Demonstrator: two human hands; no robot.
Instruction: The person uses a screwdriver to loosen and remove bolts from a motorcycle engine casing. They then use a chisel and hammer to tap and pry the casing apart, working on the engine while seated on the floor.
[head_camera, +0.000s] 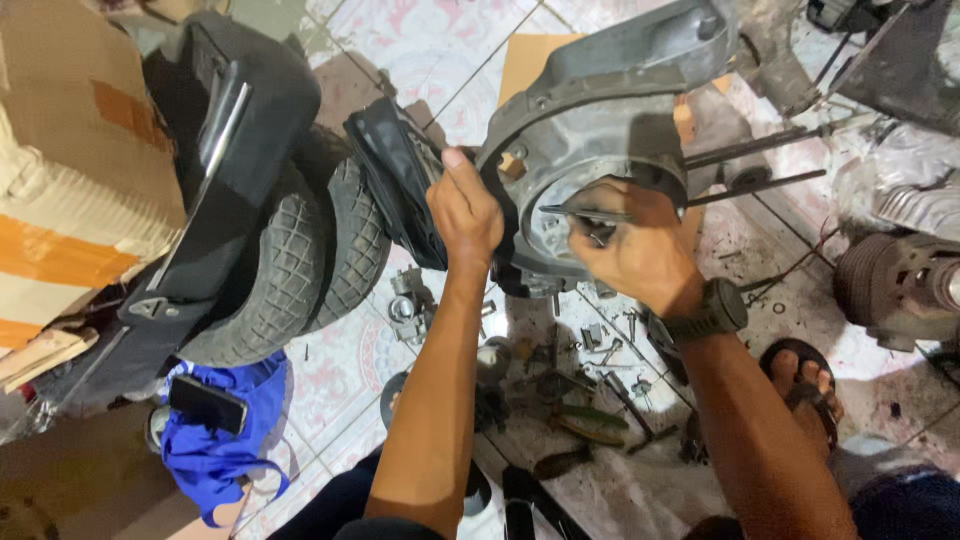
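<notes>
The left hand (465, 212) grips the rim of a grey engine casing (590, 130). The right hand (630, 245) pinches thin pliers (585, 213) inside it; their tips are hidden. Small parts (590, 340) below the hands blur together.

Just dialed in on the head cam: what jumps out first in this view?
A big grey metal engine casing fills the upper middle, with the left hand gripping its left edge and the right hand pressing a thin tool into its round opening. At left stand knobby tyres under a black fender; loose bolts and tools litter the tiled floor below.
</notes>
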